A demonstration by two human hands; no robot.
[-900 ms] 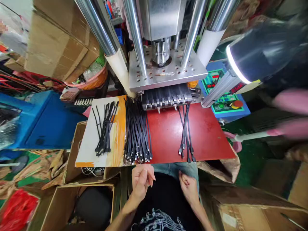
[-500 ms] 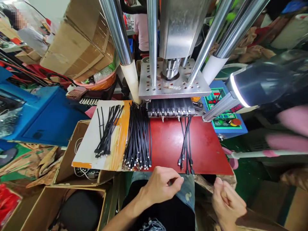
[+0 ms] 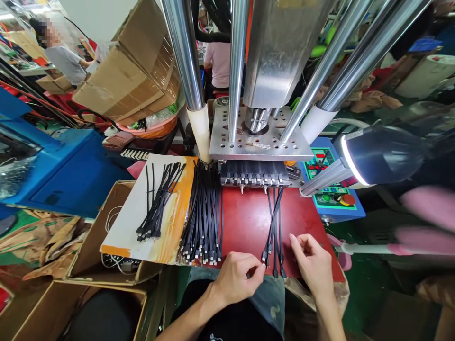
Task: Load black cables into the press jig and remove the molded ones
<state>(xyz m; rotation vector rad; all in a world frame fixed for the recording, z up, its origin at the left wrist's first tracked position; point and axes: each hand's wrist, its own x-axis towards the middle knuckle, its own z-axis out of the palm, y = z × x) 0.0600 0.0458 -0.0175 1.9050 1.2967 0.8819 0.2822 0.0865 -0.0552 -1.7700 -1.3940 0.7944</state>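
Observation:
Over the front edge of the red work plate, the thumb and forefinger of my left hand are pinched together. Their tips lie right by the plug ends of a few loose black cables; whether anything small is between them is hidden. To the right of these cables, my right hand hovers above the plate with its thumb apart from loosely curled fingers, and nothing shows in it. The upper ends of the cables run up to a black fixture block carrying a row of metal connectors, under the press's steel plate.
Left of the plate, a thick bunch of black cables lies beside a smaller tied bundle on a taped board. At right are a control box and a lamp. Cardboard boxes stand below left.
My right hand has come up and left from beyond the plate's front edge to over the plate, its thumb parting from the fingers. The left hand stays pinched, now by the cable ends.

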